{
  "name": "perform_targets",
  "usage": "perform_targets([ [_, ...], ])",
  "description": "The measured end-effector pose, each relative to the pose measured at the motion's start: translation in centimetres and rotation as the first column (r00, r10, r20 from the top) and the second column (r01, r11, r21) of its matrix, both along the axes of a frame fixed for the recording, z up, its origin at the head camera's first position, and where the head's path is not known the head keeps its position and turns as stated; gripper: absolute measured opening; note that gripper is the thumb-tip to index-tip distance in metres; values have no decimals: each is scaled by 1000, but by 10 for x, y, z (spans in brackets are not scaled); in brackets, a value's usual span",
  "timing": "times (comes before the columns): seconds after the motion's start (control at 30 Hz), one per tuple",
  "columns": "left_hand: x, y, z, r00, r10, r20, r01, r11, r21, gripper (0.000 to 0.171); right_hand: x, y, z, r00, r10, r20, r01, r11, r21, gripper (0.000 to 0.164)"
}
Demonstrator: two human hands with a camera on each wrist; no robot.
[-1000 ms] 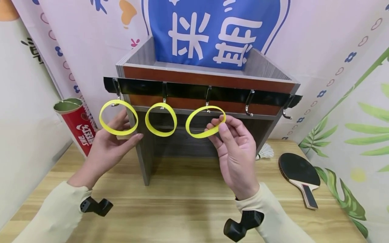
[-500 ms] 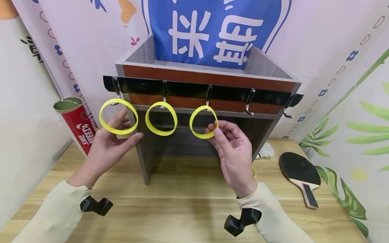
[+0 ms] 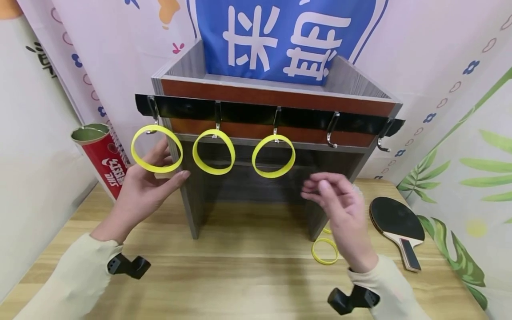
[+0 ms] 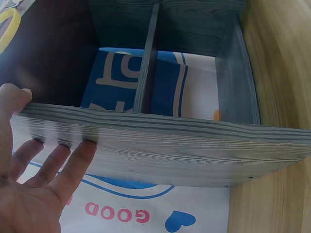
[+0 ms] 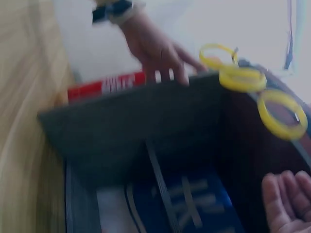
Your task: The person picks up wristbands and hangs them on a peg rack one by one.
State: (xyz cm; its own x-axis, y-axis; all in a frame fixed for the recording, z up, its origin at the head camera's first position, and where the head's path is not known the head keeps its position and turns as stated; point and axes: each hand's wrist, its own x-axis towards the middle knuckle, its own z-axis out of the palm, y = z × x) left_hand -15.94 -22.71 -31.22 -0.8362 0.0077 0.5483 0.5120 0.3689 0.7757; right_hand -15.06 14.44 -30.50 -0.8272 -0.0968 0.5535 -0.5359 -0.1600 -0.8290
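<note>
Rings [image 3: 216, 171] are hanging from hooks [image 3: 218, 113] on the black strip [image 3: 248, 112] along the front of the shelf [image 3: 260, 95], while the fourth hook [image 3: 330, 134] and end hook [image 3: 382, 131] are carrying nothing. The right hand [image 3: 344, 209] is hovering apart from the third ring [image 3: 273, 175], released, fingers loosely bent and grasping nothing; swinging back carelessly, it could be knocking that ring off its hook tip, and how securely any of them is sitting I cannot tell. The left hand [image 3: 140, 189] is holding the front edge of the side panel [image 4: 165, 150] between thumb and fingers; a loosening grip or a push there could be shifting the shelf on the surface [image 3: 240, 275] and setting everything swinging. The first ring [image 3: 158, 170] is hanging in front of those fingers, so lifting them could be catching it. By the shelf's right foot, a loose ring [image 3: 325, 262] is lying near the right sleeve [image 3: 394, 284], with another ring [image 3: 327, 230] showing only partly; the wrist camera [image 3: 354, 300] hanging low could be brushing either one away.
</note>
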Motion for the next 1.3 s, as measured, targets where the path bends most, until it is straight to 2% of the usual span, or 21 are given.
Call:
perform_targets([
  [0.13, -1, 1, 1, 1000, -1, -10, 1, 1000, 0, 85, -3, 38, -5, 996, -80, -27, 76, 990, -122, 19],
  [0.23, -1, 1, 1, 1000, 1, -14, -1, 1000, -2, 85, -9, 67, -13, 984, -172, 57, 179, 965, -189, 17],
  [0.3, -1, 2, 1, 1000, 1, -15, -1, 1000, 0, 84, -16, 87, -22, 966, -213, 147, 235, 959, -158, 18],
  [0.37, -1, 2, 1, 1000, 0, -19, 0, 1000, 1, 85, -22, 105, -34, 942, -229, 245, 250, 966, -60, 17],
  [0.43, -1, 2, 1, 1000, -2, -20, 2, 1000, 2, 85, -29, 122, -49, 912, -241, 331, 221, 970, 98, 15],
  [0.5, -1, 2, 1, 1000, -4, -20, 4, 1000, 1, 85, -36, 135, -64, 877, -276, 394, 172, 945, 280, 15],
  [0.6, -1, 2, 1, 1000, -4, -16, 4, 1000, -1, 85, -47, 145, -84, 831, -357, 426, 95, 846, 525, 25],
  [0.7, 0, 2, 1, 1000, 5, -14, -5, 1000, -4, 84, -56, 147, -101, 808, -401, 432, 23, 754, 656, 33],
  [0.77, 0, 2, 2, 1000, 9, -11, -9, 1000, -4, 84, -61, 146, -109, 802, -403, 441, -15, 725, 688, 32],
  [0.93, 0, 2, 2, 1000, 7, -6, -7, 1000, -1, 84, -69, 143, -123, 780, -380, 497, -90, 719, 690, 28],
  [1.2, 0, 2, 2, 1000, 17, -2, -17, 1000, -10, 84, -76, 138, -130, 743, -428, 515, -97, 692, 715, 25],
  [1.3, 1, 2, 2, 1000, 16, 0, -16, 1000, -11, 84, -78, 137, -129, 737, -448, 507, -104, 666, 739, 23],
])
